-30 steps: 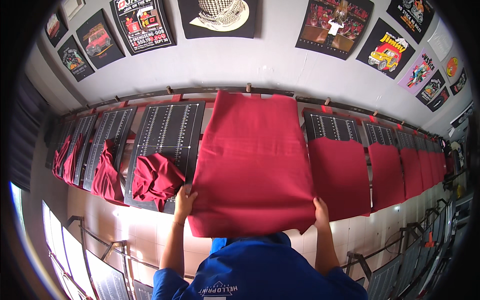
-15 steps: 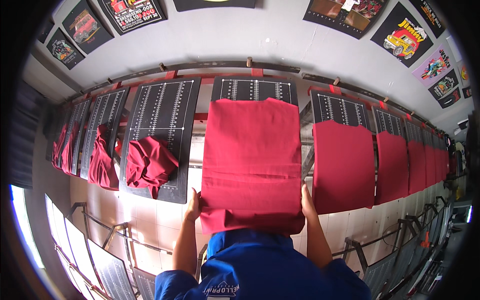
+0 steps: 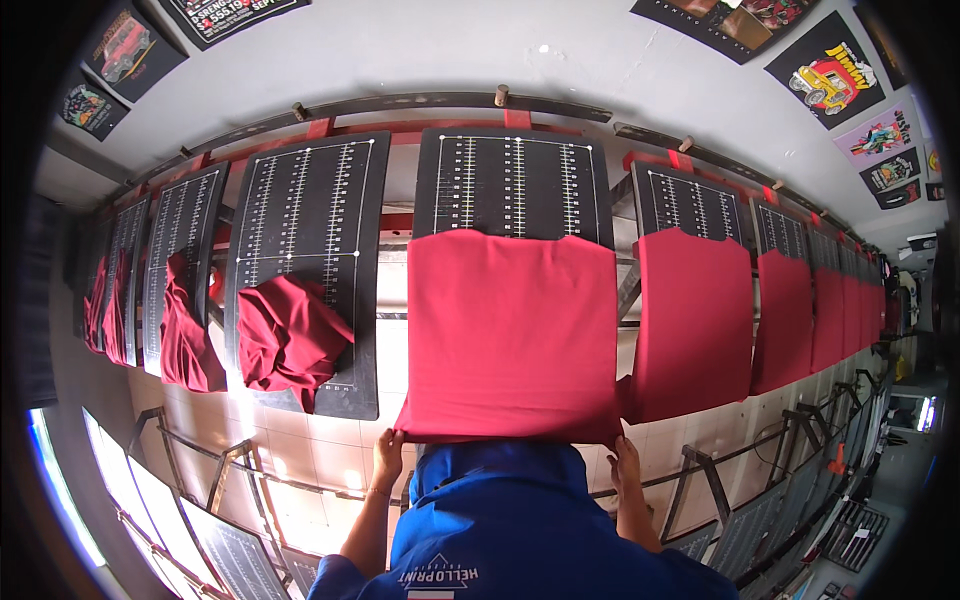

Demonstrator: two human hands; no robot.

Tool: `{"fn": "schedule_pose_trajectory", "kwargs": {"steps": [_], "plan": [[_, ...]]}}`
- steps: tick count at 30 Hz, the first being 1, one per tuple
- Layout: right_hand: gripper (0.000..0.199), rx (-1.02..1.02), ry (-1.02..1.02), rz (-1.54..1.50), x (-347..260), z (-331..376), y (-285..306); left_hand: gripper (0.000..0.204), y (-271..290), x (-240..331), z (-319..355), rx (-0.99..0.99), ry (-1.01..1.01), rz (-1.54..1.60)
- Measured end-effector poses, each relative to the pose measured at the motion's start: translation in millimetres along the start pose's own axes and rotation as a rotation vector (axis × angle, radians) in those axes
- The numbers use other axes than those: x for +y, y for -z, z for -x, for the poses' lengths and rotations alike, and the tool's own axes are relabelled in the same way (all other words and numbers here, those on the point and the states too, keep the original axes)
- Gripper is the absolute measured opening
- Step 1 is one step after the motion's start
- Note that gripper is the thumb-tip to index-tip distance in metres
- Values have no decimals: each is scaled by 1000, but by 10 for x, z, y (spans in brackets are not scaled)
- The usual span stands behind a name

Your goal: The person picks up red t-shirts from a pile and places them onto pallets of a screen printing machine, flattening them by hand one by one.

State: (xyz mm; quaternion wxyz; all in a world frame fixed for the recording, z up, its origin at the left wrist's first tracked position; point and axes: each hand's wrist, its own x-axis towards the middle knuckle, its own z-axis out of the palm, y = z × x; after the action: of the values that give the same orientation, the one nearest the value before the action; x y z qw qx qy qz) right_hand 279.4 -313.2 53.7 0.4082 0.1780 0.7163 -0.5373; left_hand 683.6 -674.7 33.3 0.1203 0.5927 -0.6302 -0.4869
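A dark red shirt [image 3: 512,340] is drawn over the lower part of a black board [image 3: 515,185] marked with white ruler lines. Its shoulder end lies across the board, and the fabric is mostly smooth and stretched flat. At the near left corner of the hem, my left hand [image 3: 388,455] is closed, pinching the cloth. My right hand [image 3: 625,462] grips the near right corner the same way. The hem runs taut between both hands, close to my body.
On the left board lies a crumpled red shirt [image 3: 292,335], with more bunched shirts on boards beyond. A smooth red shirt [image 3: 695,330] covers the board at right, and several others continue along the row. Behind runs a metal rail [image 3: 420,101] below a wall with prints.
Both hands have pulled the shirt toward me. Its shoulder end sits lower, baring more of the board, and the creases and folded hem have smoothed out.
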Motion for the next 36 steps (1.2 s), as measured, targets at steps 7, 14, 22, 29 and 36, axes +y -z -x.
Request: {"fn": "schedule_pose_trajectory", "kwargs": {"steps": [7, 14, 22, 29, 36], "plan": [[32, 214, 509, 787, -649, 122, -358, 28, 247, 1040, 171, -116, -42, -396], [41, 82, 1313, 875, -2698, -693, -2249, 25, -256, 2750, -1436, -68, -613, -414], [13, 40, 1607, 949, -3220, -1469, -2718, 20, -693, 3108, -2716, 201, -755, -599], [16, -54, 1420, 871, -3434, -1533, -2637, 15, -577, 3095, -3004, 125, -881, -441], [22, 6, 1417, 990, -3815, -1883, -2893, 26, -505, 3422, -3479, 67, -857, -628]]}}
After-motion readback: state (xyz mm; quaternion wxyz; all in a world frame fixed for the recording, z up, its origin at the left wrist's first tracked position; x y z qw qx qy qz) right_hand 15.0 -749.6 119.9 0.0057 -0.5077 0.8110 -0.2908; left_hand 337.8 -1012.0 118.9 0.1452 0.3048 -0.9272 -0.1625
